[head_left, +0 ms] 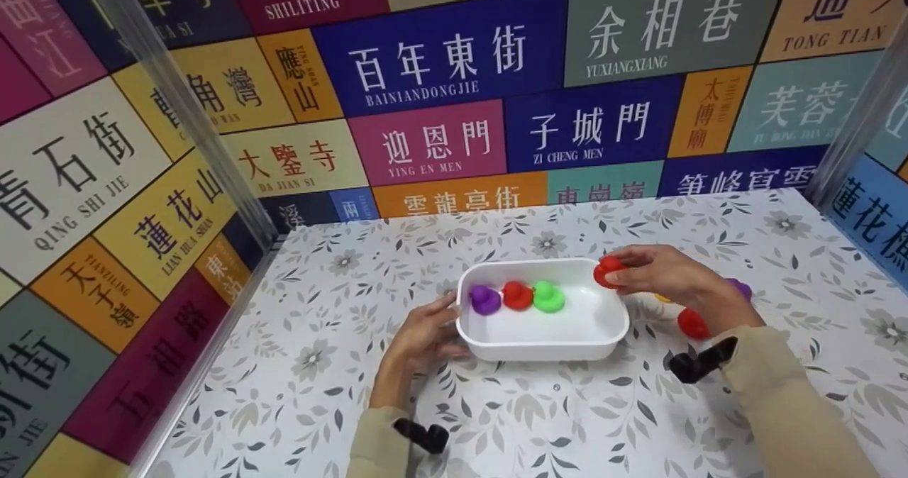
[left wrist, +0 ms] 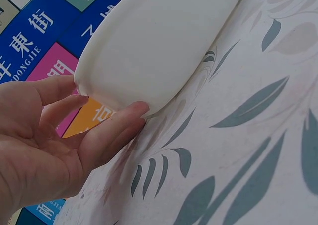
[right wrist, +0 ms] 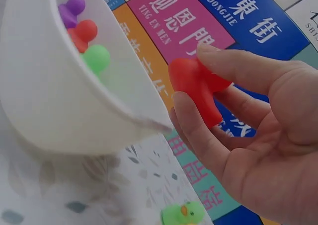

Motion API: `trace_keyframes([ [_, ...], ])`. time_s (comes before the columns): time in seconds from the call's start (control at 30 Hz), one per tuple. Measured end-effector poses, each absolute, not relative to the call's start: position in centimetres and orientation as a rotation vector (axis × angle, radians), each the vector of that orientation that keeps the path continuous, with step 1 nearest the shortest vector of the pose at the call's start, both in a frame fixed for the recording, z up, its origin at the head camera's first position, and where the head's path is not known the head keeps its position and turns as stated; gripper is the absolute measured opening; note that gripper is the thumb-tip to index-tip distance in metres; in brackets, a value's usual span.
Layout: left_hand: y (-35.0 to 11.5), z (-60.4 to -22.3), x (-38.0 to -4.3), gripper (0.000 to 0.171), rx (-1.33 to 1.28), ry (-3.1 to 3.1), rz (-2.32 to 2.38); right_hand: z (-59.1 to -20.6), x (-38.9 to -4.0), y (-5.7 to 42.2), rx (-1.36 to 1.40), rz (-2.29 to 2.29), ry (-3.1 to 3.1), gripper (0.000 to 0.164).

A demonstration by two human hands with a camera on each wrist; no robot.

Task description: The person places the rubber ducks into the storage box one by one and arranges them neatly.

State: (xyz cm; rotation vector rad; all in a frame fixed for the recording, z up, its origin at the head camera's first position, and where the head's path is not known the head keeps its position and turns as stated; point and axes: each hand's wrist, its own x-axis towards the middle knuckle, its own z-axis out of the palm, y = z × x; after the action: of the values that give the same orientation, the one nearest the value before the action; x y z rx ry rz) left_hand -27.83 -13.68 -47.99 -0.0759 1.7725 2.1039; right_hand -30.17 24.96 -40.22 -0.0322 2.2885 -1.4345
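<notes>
Straight ahead of where I stand, a wall of coloured panels (head_left: 440, 59) carries Chinese characters with romanised spellings. Before it is the counter (head_left: 284, 407), its white surface patterned with grey flowers and leaves. Two beige sleeves (head_left: 787, 400) reach over it. A white tub (head_left: 546, 352) with rounded corners stands upright on the counter.

The left hand (head_left: 425, 329) is at the tub's left end; its grip is spread, digits lightly bent and touching the tub, with no toy in it. The right hand (head_left: 663, 272) is at the tub's far right corner; its grip is drawn in around a red toy (head_left: 605, 269), held between thumb and fingers. By the right wrist view, that toy is apart from the rim. A black fitting (head_left: 699, 364) sits at each cuff.

Inside the tub, towards the left, a purple toy (head_left: 486, 301), a second red toy (head_left: 518, 295) and a green toy (head_left: 547, 298) lie in a row. Right of the tub, around the right forearm, I record a third red toy (head_left: 691, 323), a second purple toy (head_left: 739, 288), partly hidden, a green duck (right wrist: 181, 214) with an orange beak, cut by the frame edge, and a sliver of a yellow object (head_left: 662, 298).
</notes>
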Motion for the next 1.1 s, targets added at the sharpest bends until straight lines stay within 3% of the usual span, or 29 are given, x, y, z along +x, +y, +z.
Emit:
trace_keyframes([
  [0.2, -13.7, -48.0, -27.9, 0.058, -0.062, 1.791, 2.097, -40.7, -30.6, 22.5, -0.060, -1.665, 2.160, 0.072],
  [1.1, -13.5, -47.8, -27.9, 0.056, -0.094, 1.789, 2.097, -43.4, -29.4, 16.0, 0.460, -2.175, 1.787, 0.066],
])
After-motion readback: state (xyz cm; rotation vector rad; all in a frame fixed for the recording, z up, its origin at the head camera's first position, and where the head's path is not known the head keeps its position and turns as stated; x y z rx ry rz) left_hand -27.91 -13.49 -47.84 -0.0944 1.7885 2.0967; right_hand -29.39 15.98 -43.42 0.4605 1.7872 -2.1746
